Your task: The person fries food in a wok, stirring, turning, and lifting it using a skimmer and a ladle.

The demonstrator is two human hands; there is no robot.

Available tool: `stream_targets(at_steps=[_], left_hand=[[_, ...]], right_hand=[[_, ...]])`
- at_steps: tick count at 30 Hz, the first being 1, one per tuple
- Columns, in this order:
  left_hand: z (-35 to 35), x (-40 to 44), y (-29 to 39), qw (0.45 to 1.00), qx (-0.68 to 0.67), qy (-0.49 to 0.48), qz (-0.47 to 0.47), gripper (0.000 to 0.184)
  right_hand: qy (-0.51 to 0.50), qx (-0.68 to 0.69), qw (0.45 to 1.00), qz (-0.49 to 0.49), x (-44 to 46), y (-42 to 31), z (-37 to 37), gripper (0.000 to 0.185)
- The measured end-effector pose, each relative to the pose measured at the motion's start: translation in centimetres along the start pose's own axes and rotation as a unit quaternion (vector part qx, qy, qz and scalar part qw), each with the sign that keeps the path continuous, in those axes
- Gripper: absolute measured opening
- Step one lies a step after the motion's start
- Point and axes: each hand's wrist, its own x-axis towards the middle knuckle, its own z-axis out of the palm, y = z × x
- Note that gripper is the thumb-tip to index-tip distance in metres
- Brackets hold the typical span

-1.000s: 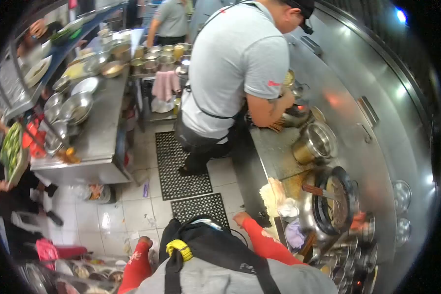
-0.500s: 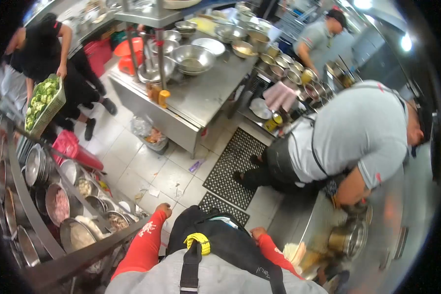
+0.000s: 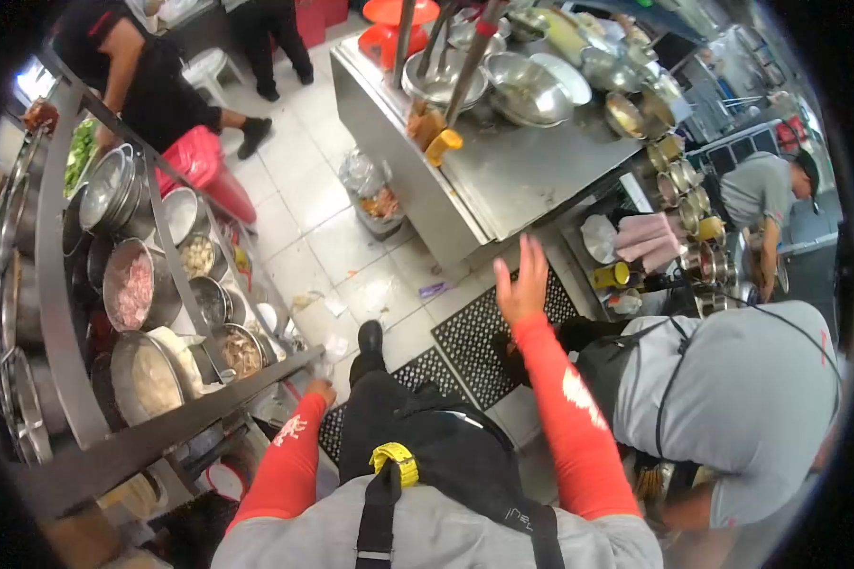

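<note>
My right hand (image 3: 524,283) is raised in front of me, fingers stretched out and thumb apart, holding nothing. It appears near the corner of the steel worktable (image 3: 503,204), above the black perforated mat (image 3: 465,332). My left hand (image 3: 322,391) hangs low beside the front rail of the metal rack (image 3: 256,389); its fingers look curled, but too small to tell whether anything is in them. Bowls on the rack hold pink meat (image 3: 135,292) and pale pieces (image 3: 199,256).
A co-worker in grey (image 3: 731,408) bends close on the right; another (image 3: 759,190) stands farther back. A person in black (image 3: 133,85) is beyond the rack, near a red bin (image 3: 209,171). A waste bin (image 3: 380,213) stands by the worktable. Paper scraps and a purple wrapper (image 3: 434,289) lie on the floor.
The view has turned left toward the rack. My right hand has risen and reached forward with fingers spread. One foot now shows ahead of me. The person in black has moved behind the rack.
</note>
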Motion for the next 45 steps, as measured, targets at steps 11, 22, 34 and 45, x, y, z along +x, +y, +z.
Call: stream_targets(at_steps=[11, 22, 34, 45], left_hand=[[-3.8, 11.9, 3.5, 0.994, -0.096, -0.045, 0.011, 0.034], [-5.6, 16.7, 3.6, 0.979, 0.065, -0.193, -0.023, 0.035], [-5.1, 19.4, 4.4, 0.989, -0.038, -0.115, -0.086, 0.038], [-15.0, 19.9, 8.7, 0.98, 0.093, -0.069, 0.162, 0.033]], right_hand=[[-0.005, -0.122, 0.992, -0.033, 11.8, 0.3, 13.2, 0.078], [-0.091, -0.106, 0.99, 0.018, 12.8, 1.0, 13.4, 0.101], [-0.102, -0.156, 0.982, 0.017, 13.5, 0.3, 13.0, 0.097], [-0.083, 0.067, 0.993, 0.06, 0.7, -6.2, 5.3, 0.051]])
